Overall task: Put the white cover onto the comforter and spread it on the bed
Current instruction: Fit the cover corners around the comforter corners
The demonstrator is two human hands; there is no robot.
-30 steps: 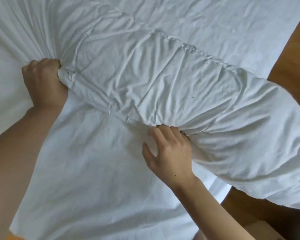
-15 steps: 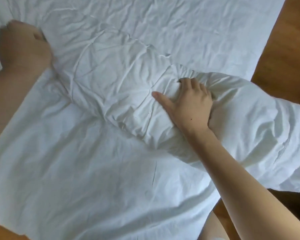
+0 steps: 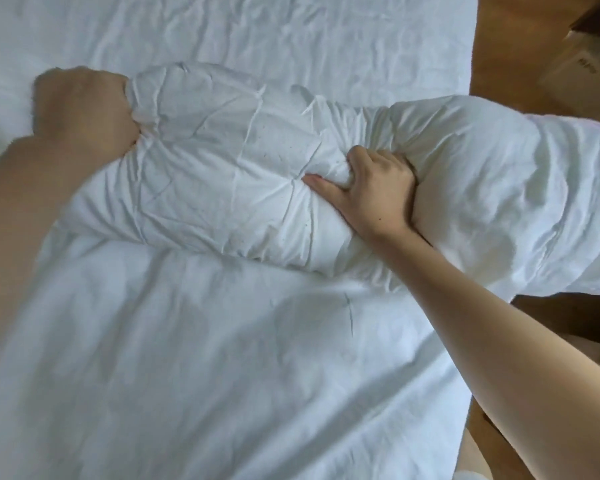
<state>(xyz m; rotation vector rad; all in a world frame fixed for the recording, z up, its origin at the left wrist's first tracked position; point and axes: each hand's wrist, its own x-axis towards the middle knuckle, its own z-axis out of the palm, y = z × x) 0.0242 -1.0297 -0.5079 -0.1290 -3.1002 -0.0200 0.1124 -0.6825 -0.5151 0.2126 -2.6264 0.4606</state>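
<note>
comforter: bunched into a fat roll (image 3: 229, 174) lying across the bed (image 3: 222, 375), w/ the white cover (image 3: 326, 36) around and under it. Can't rly tell where cover fabric ends and bed sheet begins, it's all white on white.

long axis: runs left-right across the view, tilted a bit. Left end sits on the bed; right end (image 3: 516, 202) hangs past the bed edge over the wood floor (image 3: 520, 39).

left hand: (image 3: 84, 112) blurry, fist clamped on the left end of the roll, fabric puckers right where it grips.

right hand: (image 3: 374, 192) about midway along the roll, fingers curled and dug into a fold, thumb lying flat along the cloth pointing left. It's pinching a wad of fabric, not just resting.

key relation: imo the whole next bit turns on that overhanging right part. It lies to the right of the right hand, so that hand is way nearer to it; left hand is at the far opposite end, well apart.

step: looks like working the filling along inside the cover, prob not far into it, nothing's spread yet.

risk: loose end could slide off toward the floor if grip slips.

other stuff: cardboard box (image 3: 582, 64) top right corner on the floor.
</note>
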